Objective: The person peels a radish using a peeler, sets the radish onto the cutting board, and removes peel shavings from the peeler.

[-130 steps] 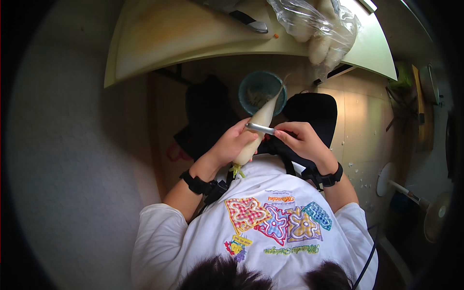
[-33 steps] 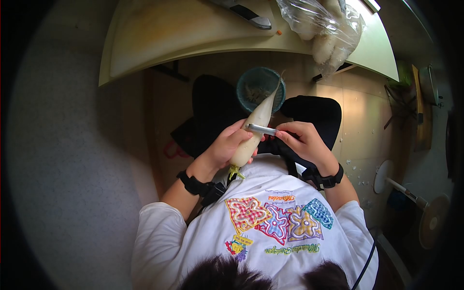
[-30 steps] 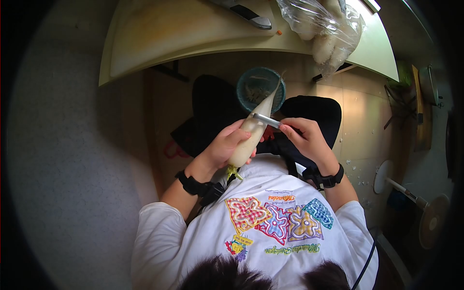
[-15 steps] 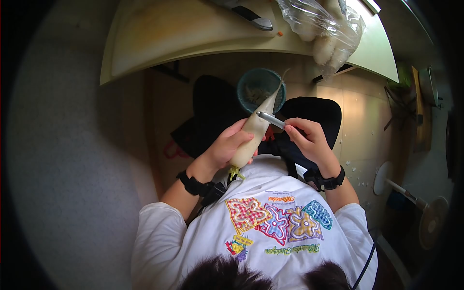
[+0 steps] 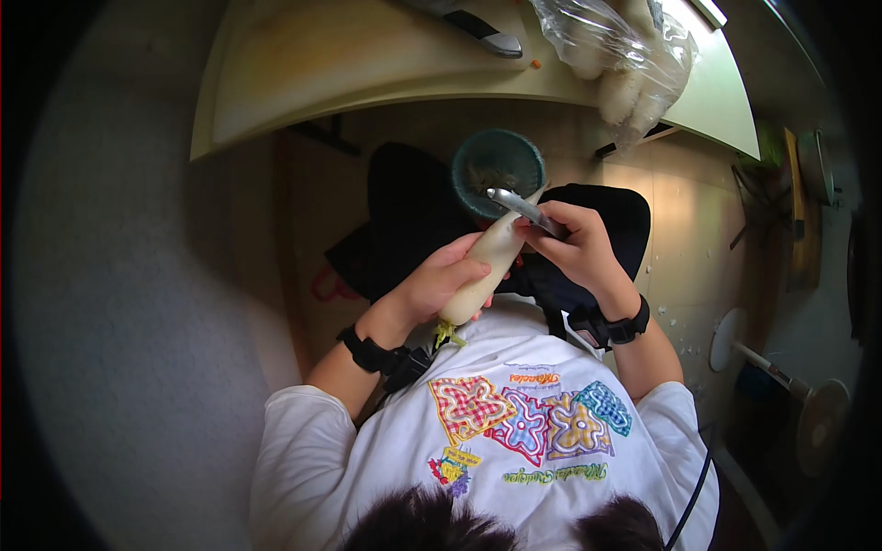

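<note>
My left hand is wrapped round the thick end of a white radish, with its cut green stem stub toward my shirt. The radish slants up and away to the right, its thin tip near the basket. In my right hand is a silver peeler, its head lying across the radish near the narrow end. Below the tip stands a teal basket with pale peelings at its bottom, between my knees.
Ahead is a table with a cutting board and a dark-handled knife on it. A clear plastic bag of radishes hangs over its front edge. White scraps lie on the floor at right, near a fan.
My right hand has moved the peeler along the radish toward its thin tip. The radish is turned slightly, and my left hand keeps its grip.
</note>
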The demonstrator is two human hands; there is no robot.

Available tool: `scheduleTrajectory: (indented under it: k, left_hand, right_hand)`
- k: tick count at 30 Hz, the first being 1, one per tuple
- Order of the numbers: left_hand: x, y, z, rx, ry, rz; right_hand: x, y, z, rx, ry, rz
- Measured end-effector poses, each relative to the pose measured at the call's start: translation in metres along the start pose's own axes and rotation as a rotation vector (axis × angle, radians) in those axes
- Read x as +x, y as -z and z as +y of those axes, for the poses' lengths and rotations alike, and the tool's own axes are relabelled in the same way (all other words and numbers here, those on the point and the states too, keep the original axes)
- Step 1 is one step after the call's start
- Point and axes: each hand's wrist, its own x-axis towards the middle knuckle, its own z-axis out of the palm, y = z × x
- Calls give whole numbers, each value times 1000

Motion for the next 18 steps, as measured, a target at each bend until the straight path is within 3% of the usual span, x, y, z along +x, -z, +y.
scheduleTrajectory:
  k: [11,18]
  left_hand:
    - [0,2,-4,20,-11,-5]
    - [0,5,-2,-25,-35,-29]
  right_hand:
    - [-1,-1,21,-49,36,103]
    - [-1,-8,34,-45,27,322]
